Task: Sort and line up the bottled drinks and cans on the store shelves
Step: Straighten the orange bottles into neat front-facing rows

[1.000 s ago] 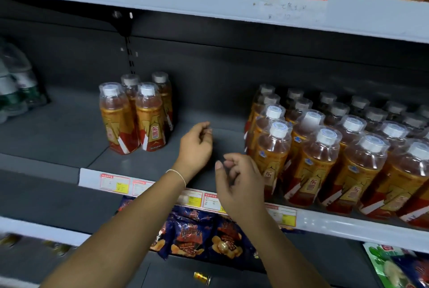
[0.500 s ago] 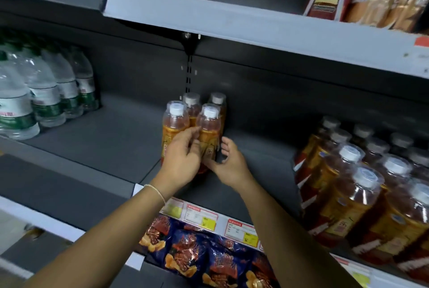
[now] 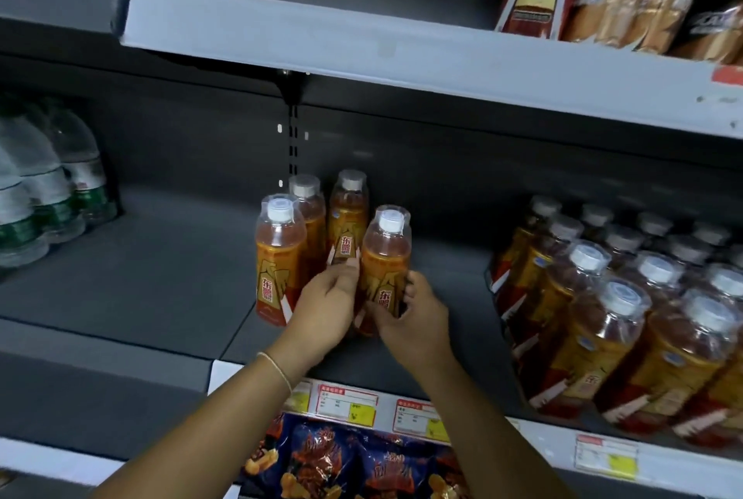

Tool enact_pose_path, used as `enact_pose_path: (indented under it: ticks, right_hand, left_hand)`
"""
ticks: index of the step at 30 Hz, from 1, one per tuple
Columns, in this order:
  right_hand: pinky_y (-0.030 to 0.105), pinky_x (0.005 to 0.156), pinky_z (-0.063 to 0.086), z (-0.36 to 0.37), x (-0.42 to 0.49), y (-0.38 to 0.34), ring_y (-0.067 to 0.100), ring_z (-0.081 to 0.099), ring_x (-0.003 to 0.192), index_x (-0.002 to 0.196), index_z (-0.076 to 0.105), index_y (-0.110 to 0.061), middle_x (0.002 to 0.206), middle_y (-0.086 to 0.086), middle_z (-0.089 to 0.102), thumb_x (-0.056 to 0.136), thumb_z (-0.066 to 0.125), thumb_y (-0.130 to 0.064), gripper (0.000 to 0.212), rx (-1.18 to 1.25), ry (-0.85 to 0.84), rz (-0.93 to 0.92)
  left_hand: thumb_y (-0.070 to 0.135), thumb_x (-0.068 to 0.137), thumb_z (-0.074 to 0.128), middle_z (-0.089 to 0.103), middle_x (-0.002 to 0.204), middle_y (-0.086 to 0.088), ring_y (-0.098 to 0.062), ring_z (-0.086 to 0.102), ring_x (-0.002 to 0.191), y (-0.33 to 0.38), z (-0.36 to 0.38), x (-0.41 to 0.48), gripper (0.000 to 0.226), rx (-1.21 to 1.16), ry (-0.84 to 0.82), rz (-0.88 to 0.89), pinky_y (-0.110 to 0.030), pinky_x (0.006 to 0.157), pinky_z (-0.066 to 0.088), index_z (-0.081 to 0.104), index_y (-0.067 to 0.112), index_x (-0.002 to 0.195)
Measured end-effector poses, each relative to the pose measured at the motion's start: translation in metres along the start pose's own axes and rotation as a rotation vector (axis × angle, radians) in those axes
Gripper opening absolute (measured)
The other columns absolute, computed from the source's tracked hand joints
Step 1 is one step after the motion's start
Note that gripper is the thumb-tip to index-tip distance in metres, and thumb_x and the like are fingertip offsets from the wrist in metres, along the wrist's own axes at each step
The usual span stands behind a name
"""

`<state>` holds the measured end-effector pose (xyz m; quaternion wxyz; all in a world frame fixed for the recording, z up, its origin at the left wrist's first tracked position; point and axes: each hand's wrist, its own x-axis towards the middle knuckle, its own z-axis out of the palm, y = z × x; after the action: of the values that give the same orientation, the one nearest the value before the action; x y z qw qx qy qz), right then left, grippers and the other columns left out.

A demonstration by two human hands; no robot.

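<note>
Water bottles (image 3: 48, 193) stand far left on the grey shelf (image 3: 140, 277). In the middle stand four orange drink bottles (image 3: 279, 261), white caps up. The left hand (image 3: 325, 305) lays its fingers on the back right bottle (image 3: 349, 217); I cannot tell if it grips. The right hand (image 3: 414, 317) curls round the bottom of the front right bottle (image 3: 385, 257), which leans a little, top to the right. Well apart on the right, a crowd of orange bottles (image 3: 623, 317) stands packed close. Price tags (image 3: 347, 404) and snack bags (image 3: 354, 462) sit below.
</note>
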<state>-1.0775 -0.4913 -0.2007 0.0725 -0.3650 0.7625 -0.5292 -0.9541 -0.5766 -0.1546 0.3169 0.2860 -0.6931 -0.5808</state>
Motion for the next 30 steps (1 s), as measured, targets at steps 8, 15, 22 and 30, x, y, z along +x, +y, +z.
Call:
enact_pose_path:
  ticks: [8, 15, 22, 30]
  right_hand:
    - [0.038, 0.091, 0.055, -0.048, 0.017, 0.011, 0.014, 0.064, 0.105, 0.128, 0.053, -0.023, 0.116, -0.003, 0.065, 0.073, 0.085, -0.039, 0.065, -0.168, 0.113, 0.087]
    - [0.039, 0.087, 0.055, -0.045, 0.057, 0.012, 0.023, 0.063, 0.1, 0.119, 0.057, -0.012, 0.113, 0.008, 0.061, 0.074, 0.085, -0.033, 0.056, -0.208, 0.159, 0.131]
    - [0.038, 0.086, 0.054, -0.035, 0.083, 0.016, 0.027, 0.062, 0.104, 0.118, 0.057, -0.007, 0.116, 0.011, 0.059, 0.077, 0.084, -0.032, 0.055, -0.243, 0.2, 0.16]
    - [0.038, 0.092, 0.05, -0.032, 0.1, 0.02, 0.03, 0.058, 0.114, 0.127, 0.054, -0.004, 0.125, 0.015, 0.056, 0.081, 0.08, -0.032, 0.06, -0.268, 0.189, 0.185]
  left_hand:
    - [0.055, 0.099, 0.038, 0.071, 0.112, -0.003, -0.018, 0.063, 0.111, 0.005, 0.064, 0.031, 0.047, -0.147, -0.043, -0.11, -0.044, 0.106, 0.043, 0.072, 0.022, 0.102]
    - [0.058, 0.095, 0.035, 0.062, 0.13, -0.005, -0.014, 0.056, 0.122, -0.005, 0.077, 0.053, 0.061, -0.191, -0.067, -0.08, -0.039, 0.114, 0.036, 0.061, 0.013, 0.125]
    - [0.061, 0.089, 0.036, 0.057, 0.135, 0.005, -0.003, 0.049, 0.128, -0.02, 0.079, 0.062, 0.072, -0.15, -0.12, 0.041, -0.022, 0.11, 0.033, 0.052, 0.011, 0.138]
    - [0.06, 0.09, 0.029, 0.054, 0.141, 0.0, -0.005, 0.048, 0.131, -0.032, 0.075, 0.065, 0.074, -0.146, -0.094, 0.083, -0.029, 0.115, 0.032, 0.05, 0.01, 0.14]
